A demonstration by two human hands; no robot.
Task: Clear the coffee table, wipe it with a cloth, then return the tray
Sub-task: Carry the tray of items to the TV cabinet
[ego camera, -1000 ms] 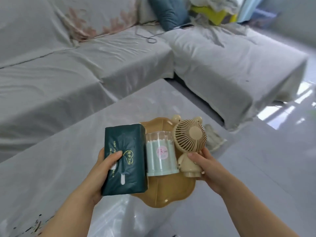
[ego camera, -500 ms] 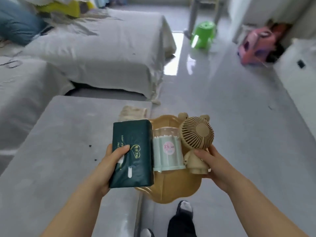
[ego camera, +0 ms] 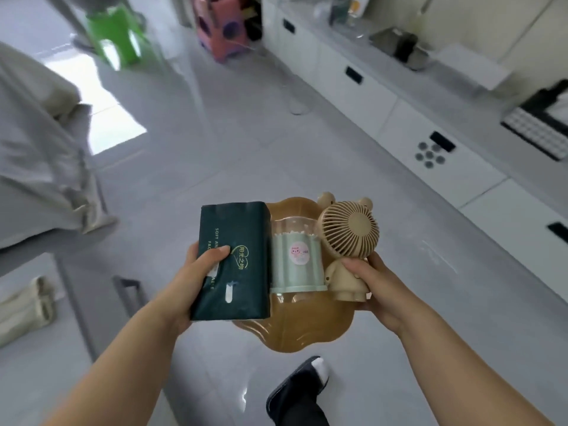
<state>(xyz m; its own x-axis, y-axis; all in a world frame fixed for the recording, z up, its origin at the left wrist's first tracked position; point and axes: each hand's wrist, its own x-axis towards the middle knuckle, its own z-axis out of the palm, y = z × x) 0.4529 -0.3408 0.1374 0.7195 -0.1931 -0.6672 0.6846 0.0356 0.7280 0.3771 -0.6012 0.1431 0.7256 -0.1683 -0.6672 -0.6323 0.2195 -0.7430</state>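
Observation:
I carry a tan wavy-edged tray (ego camera: 295, 330) in the air above the floor, in both hands. On it lie a dark green tissue pack (ego camera: 236, 241), a pale green clear-lidded swab box (ego camera: 296, 259) and a beige bear-shaped fan (ego camera: 349, 232). My left hand (ego camera: 196, 281) grips the tray's left side with its thumb pressed on the tissue pack. My right hand (ego camera: 378, 287) grips the right side, thumb against the fan's base. The coffee table (ego camera: 37, 370) edge shows at the lower left, with a crumpled cloth (ego camera: 27, 305) on it.
A white low cabinet (ego camera: 430, 139) runs along the right with items on top. The covered sofa (ego camera: 33, 155) is at the left. A green stool (ego camera: 113, 35) and a pink toy (ego camera: 218, 26) stand far back. My slippered foot (ego camera: 301, 388) steps on the grey tiles.
The view has swung right from the sofa and table toward the open floor and cabinet. The tray and both hands keep the same hold; my foot has stepped forward.

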